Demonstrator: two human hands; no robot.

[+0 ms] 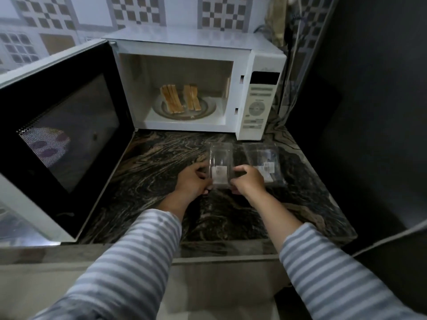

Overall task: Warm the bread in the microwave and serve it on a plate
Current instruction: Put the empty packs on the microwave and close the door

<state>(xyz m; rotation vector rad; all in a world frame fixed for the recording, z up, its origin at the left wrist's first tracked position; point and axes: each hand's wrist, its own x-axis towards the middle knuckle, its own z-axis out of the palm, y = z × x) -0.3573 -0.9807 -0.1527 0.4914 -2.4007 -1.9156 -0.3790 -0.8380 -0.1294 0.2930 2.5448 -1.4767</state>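
Standing open on the marbled bench (161,172), one white microwave (258,72) with its door (64,135) swung wide to the left, cavity unlit. Inside, on the single round glass turntable (209,109), two stacks of bread (172,99) lying side by side, golden crusts showing, each stack several slices thick; exact slice count too hard to tell. Left stack tilted a little leftward, right stack nearly straight, a narrow gap between them. Nothing else visible in the cavity.

In front of the microwave, two clear plastic containers on the bench. Nearer one, a clear container (220,158), held between both hands: left hand (193,180) curled against its left edge, fingers closed on the plastic; right hand (248,180) curled over its right edge, likewise gripping. White barcode label (219,173) on its front. Contents apparently nothing, though glare makes that uncertain. Second clear container (263,160) just to the right, lying flat, untouched, partly behind the right hand, bearing its own white label. Both arms in striped sleeves (129,262), grey and white. Keypad panel (256,107) on the microwave's right side, display dark
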